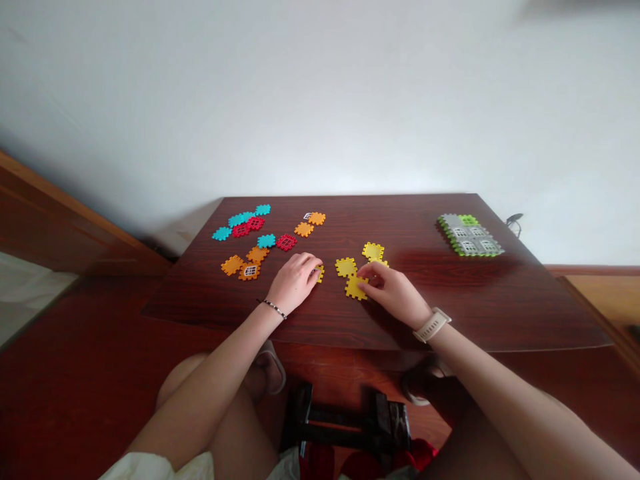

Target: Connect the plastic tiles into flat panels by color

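Several yellow toothed tiles lie near the middle of the table. My right hand (393, 288) has its thumb and fingers at the right edge of one yellow tile (354, 288), pinching it. Just behind it are another yellow tile (345, 267) and a farther one (373, 251); one more is partly covered by my fingers. To the left, my left hand (295, 279) is curled over a yellow tile with a white window grid (320, 273), most of it hidden under the fingers.
Orange tiles (233, 265), blue tiles (221, 233) and red window tiles (287, 242) lie scattered on the table's left side. A stack of grey and green tiles (470, 235) sits at the right. A white wall (320, 100) stands behind the table (400, 227).
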